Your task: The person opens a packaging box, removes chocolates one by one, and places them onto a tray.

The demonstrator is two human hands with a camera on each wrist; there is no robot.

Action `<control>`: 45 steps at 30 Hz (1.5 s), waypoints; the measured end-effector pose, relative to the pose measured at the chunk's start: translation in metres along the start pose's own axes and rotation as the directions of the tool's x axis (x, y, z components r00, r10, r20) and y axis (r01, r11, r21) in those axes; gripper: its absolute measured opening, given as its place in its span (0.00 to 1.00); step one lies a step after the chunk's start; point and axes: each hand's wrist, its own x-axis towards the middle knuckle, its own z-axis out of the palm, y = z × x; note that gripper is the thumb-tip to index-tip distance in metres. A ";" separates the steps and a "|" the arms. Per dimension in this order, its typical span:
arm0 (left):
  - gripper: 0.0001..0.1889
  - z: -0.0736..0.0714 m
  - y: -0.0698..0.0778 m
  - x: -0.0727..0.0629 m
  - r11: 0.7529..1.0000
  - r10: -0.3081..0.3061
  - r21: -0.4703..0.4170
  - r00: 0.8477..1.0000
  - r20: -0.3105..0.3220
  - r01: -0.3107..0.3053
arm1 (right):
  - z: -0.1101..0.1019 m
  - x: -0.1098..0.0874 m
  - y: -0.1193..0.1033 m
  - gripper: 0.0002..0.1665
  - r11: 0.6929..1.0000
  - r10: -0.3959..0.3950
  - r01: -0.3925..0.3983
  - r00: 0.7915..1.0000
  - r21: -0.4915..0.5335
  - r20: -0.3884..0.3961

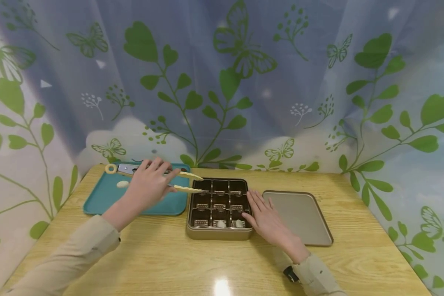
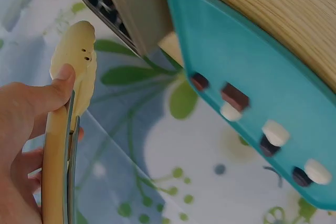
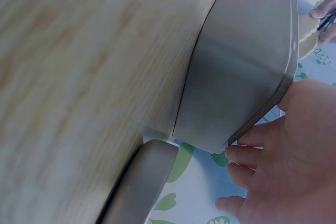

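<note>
My left hand (image 1: 148,185) grips a pair of tongs (image 1: 186,189) with cream-yellow tips. The two tips stand apart over the left rim of a brown metal box (image 1: 220,235), and nothing shows between them. In the left wrist view the thumb presses near the base of one tip. The box is divided into several compartments; a white piece (image 1: 220,224) lies in the front middle one and another white piece (image 1: 239,223) in the front right one. My right hand (image 1: 268,220) rests with straight fingers along the box's right rim.
A teal tray (image 1: 103,195) lies left of the box. In the left wrist view it carries white pieces (image 2: 275,132) and dark brown pieces (image 2: 234,96). Right of the box lies a flat metal lid (image 1: 299,218), partly behind my right hand. A patterned curtain (image 1: 266,102) hangs behind the table.
</note>
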 end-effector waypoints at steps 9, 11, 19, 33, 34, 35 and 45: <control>0.30 -0.009 0.035 0.022 0.987 0.156 0.025 0.988 0.004 -0.156 | 0.000 -0.001 -0.002 0.42 1.000 -0.006 0.006 1.000 0.007 -0.024; 0.28 -0.011 0.042 0.027 0.982 0.183 0.032 0.983 0.016 -0.184 | 0.000 -0.001 -0.002 0.42 1.000 -0.011 0.011 0.999 0.012 -0.032; 0.30 -0.013 0.064 0.042 0.938 0.325 0.092 0.940 0.105 -0.335 | 0.000 -0.001 -0.002 0.42 1.000 -0.013 0.013 0.999 0.007 -0.034; 0.16 -0.012 0.093 0.063 0.840 0.449 0.195 0.851 0.273 -0.506 | 0.002 0.000 0.000 0.42 1.000 -0.013 0.013 0.999 -0.002 -0.049; 0.16 -0.012 0.094 0.063 0.837 0.452 0.197 0.847 0.279 -0.511 | 0.002 0.000 0.000 0.42 1.000 -0.014 0.013 0.999 -0.003 -0.049; 0.17 -0.011 0.095 0.064 0.833 0.454 0.198 0.843 0.288 -0.516 | 0.002 0.000 0.000 0.42 1.000 -0.014 0.014 0.999 -0.003 -0.048; 0.20 -0.003 0.102 0.068 0.797 0.475 0.220 0.808 0.349 -0.563 | 0.001 0.001 0.000 0.42 1.000 -0.005 0.005 1.000 0.001 -0.024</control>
